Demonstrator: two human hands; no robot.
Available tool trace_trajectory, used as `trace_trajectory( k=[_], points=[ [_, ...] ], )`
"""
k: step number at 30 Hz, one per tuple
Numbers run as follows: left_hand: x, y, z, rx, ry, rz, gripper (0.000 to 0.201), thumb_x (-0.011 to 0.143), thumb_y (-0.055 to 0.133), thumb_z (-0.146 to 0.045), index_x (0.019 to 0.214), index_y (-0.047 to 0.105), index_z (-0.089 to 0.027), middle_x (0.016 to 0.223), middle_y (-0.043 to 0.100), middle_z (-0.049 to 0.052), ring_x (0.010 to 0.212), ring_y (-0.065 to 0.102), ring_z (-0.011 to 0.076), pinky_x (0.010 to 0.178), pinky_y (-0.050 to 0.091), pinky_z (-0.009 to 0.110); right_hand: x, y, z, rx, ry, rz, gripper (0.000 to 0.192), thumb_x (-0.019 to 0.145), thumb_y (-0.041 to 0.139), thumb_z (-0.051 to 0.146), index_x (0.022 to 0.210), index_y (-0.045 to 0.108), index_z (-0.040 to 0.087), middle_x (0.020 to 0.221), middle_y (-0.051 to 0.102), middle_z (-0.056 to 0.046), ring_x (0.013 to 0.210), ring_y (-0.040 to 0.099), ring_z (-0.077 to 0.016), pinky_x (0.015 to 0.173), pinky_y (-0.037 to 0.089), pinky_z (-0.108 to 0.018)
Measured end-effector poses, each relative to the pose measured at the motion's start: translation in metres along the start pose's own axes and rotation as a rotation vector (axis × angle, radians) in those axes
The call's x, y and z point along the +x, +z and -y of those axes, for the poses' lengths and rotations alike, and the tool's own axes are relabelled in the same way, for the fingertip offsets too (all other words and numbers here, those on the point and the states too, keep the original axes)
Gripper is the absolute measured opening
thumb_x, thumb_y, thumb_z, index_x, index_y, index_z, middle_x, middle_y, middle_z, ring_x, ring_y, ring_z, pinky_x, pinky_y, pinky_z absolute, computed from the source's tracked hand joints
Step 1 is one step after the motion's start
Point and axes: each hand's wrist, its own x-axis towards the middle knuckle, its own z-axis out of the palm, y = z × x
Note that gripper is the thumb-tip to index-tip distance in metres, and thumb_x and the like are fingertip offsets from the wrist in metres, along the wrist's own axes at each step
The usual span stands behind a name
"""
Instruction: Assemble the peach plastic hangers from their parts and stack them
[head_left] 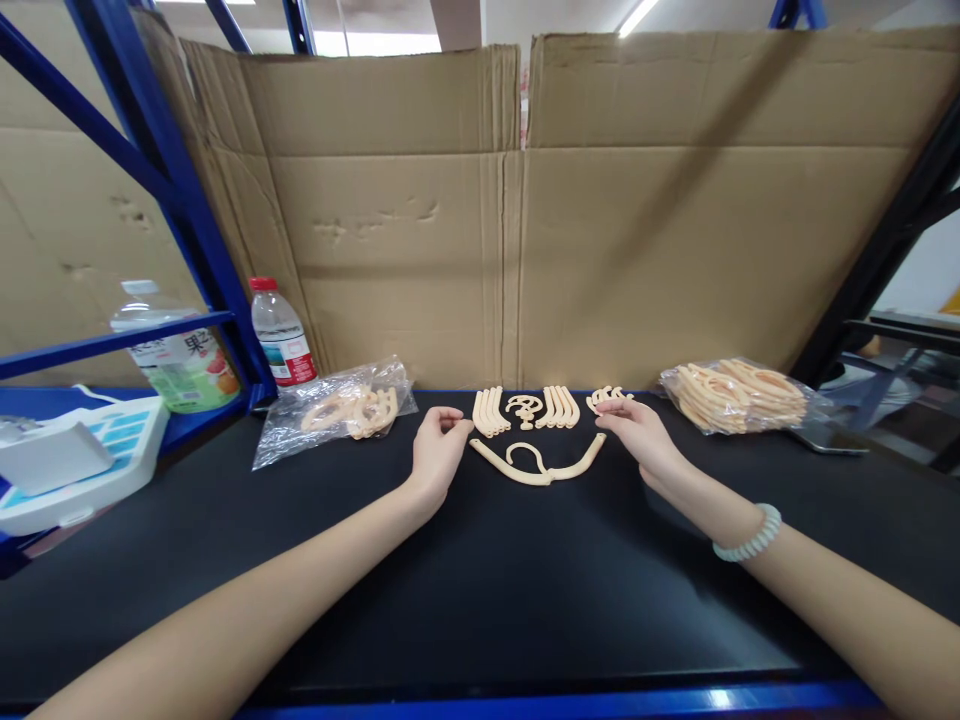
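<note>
A cream plastic hanger [538,467], two curved arms joined to a hook, lies flat on the black table [480,580]. My left hand [437,450] rests just left of its left tip, fingers curled, holding nothing I can see. My right hand [639,432] hovers by the hanger's right tip, fingers apart and apparently not gripping it. Behind the hanger lie sorted cream parts: a left stack of curved arms [490,411], hooks [523,408], another stack of arms [561,406] and small pieces [606,397].
A clear bag of cream parts [341,408] lies at the left, a fuller bag [739,394] at the right. A red-capped water bottle [281,334] and a juice bottle [180,350] stand by the blue rack post. Cardboard walls the back. A white device [71,455] sits far left.
</note>
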Motion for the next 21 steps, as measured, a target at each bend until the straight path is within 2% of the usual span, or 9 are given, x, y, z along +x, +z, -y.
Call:
trace_trajectory(
  k=[2, 3, 7, 10, 13, 17, 21],
  points=[
    [-0.004, 0.001, 0.000, 0.131, 0.079, 0.008, 0.015, 0.069, 0.057, -0.021, 0.083, 0.053, -0.018, 0.079, 0.058, -0.001, 0.054, 0.046, 0.0090, 0.054, 0.037, 0.022, -0.001, 0.001, 0.002, -0.047, -0.085, 0.066, 0.013, 0.063, 0.058, 0.024, 0.075, 0.060, 0.018, 0.087, 0.064, -0.007, 0.086, 0.059, -0.0229, 0.078, 0.046, -0.036],
    [-0.007, 0.002, -0.001, 0.222, 0.148, 0.050, 0.013, 0.069, 0.056, -0.020, 0.082, 0.053, -0.018, 0.082, 0.059, 0.000, 0.058, 0.049, 0.0106, 0.058, 0.039, 0.024, -0.002, 0.001, 0.004, -0.095, -0.129, 0.137, 0.012, 0.065, 0.056, 0.023, 0.075, 0.060, 0.018, 0.086, 0.065, -0.006, 0.085, 0.059, -0.0224, 0.078, 0.046, -0.036],
    [-0.022, 0.005, -0.009, 0.562, 0.522, 0.357, 0.012, 0.072, 0.054, -0.016, 0.083, 0.056, -0.019, 0.089, 0.060, 0.003, 0.085, 0.055, 0.0194, 0.076, 0.042, 0.031, -0.014, 0.001, 0.013, -0.403, -0.368, 0.483, 0.020, 0.066, 0.056, 0.017, 0.084, 0.064, 0.019, 0.093, 0.064, -0.005, 0.084, 0.059, -0.0201, 0.076, 0.046, -0.032],
    [-0.031, 0.006, -0.014, 0.734, 0.701, 0.512, 0.010, 0.074, 0.054, -0.016, 0.083, 0.057, -0.020, 0.088, 0.060, 0.002, 0.090, 0.055, 0.0206, 0.083, 0.040, 0.034, -0.020, -0.001, 0.017, -0.560, -0.464, 0.618, 0.021, 0.069, 0.055, 0.014, 0.086, 0.066, 0.018, 0.089, 0.065, -0.005, 0.080, 0.060, -0.0185, 0.071, 0.045, -0.029],
    [-0.033, 0.006, -0.014, 0.828, 0.754, 0.552, 0.007, 0.077, 0.053, -0.016, 0.082, 0.056, -0.019, 0.086, 0.060, 0.002, 0.087, 0.056, 0.0194, 0.085, 0.039, 0.035, -0.020, -0.003, 0.018, -0.640, -0.431, 0.643, 0.014, 0.072, 0.057, 0.016, 0.083, 0.066, 0.018, 0.079, 0.066, -0.003, 0.073, 0.060, -0.0174, 0.066, 0.044, -0.027],
    [-0.031, 0.007, -0.012, 0.874, 0.706, 0.507, 0.010, 0.076, 0.051, -0.014, 0.082, 0.057, -0.020, 0.089, 0.061, 0.003, 0.089, 0.057, 0.0205, 0.078, 0.040, 0.033, -0.016, -0.003, 0.018, -0.718, -0.325, 0.636, 0.007, 0.075, 0.060, 0.022, 0.078, 0.065, 0.018, 0.067, 0.063, -0.001, 0.059, 0.056, -0.0145, 0.055, 0.038, -0.024],
    [-0.030, 0.007, -0.009, 0.903, 0.681, 0.463, 0.011, 0.078, 0.051, -0.014, 0.083, 0.058, -0.020, 0.090, 0.063, 0.003, 0.092, 0.057, 0.0217, 0.077, 0.040, 0.034, -0.015, -0.003, 0.017, -0.735, -0.315, 0.614, 0.007, 0.077, 0.059, 0.024, 0.077, 0.064, 0.019, 0.064, 0.061, 0.000, 0.056, 0.054, -0.0134, 0.051, 0.035, -0.024]
  ],
)
